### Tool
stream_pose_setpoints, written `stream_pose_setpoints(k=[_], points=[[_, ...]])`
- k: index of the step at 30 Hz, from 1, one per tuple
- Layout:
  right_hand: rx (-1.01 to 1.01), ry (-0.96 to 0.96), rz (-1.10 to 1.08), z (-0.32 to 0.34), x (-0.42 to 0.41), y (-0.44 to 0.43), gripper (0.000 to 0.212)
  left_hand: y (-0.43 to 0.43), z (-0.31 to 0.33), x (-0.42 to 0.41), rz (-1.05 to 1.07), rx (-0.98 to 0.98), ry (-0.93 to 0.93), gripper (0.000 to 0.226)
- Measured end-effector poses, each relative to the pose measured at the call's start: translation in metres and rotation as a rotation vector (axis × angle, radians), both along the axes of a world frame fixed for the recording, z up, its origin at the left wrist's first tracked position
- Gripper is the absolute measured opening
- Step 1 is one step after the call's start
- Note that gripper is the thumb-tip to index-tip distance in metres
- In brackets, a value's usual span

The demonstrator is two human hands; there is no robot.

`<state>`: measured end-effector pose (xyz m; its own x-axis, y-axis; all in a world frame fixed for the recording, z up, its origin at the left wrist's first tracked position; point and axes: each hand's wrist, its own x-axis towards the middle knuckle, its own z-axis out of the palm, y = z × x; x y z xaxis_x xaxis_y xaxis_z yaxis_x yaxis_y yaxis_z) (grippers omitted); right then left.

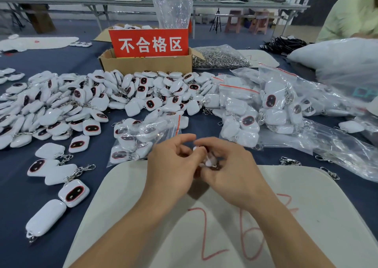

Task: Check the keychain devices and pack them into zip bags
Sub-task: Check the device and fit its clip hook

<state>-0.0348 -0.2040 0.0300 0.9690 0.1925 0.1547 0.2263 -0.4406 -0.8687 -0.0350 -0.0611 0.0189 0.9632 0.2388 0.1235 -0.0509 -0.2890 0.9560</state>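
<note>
We hold one small white plastic keychain device [209, 161] over the worktop [18, 210].
Right hand [232, 170] fingers pinch it; left hand [170, 163] curled alongside, grip blurred, can't tell.

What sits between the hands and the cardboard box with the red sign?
In the head view: a zip bag of keychain devices, then the loose pile against the box.
</note>
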Motion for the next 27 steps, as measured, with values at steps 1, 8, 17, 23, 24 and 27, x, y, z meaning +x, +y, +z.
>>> stream_pose_setpoints(k=[1, 8, 17, 23, 24, 27], points=[[-0.059, 0.017, 0.043, 0.001, -0.001, -0.001, 0.046, 0.0, -0.001, -0.001, 0.0, 0.048, -0.012, 0.022], [-0.055, 0.011, -0.026, -0.003, 0.008, -0.005, 0.042, -0.005, -0.004, -0.004, -0.103, 0.18, -0.12, 0.03], [0.487, 0.294, -0.13, 0.002, 0.009, -0.007, 0.023, -0.003, -0.003, -0.005, -0.113, 0.259, -0.198, 0.038], [0.54, 0.326, -0.126, 0.003, 0.01, -0.009, 0.016, -0.003, -0.003, -0.003, -0.105, 0.199, -0.159, 0.027], [0.537, 0.326, -0.129, 0.003, 0.011, -0.009, 0.015, -0.003, -0.002, -0.004, -0.1, 0.188, -0.147, 0.024], [0.53, 0.315, -0.15, 0.002, 0.012, -0.01, 0.016, -0.005, -0.001, -0.005, -0.063, 0.151, -0.12, 0.017]])
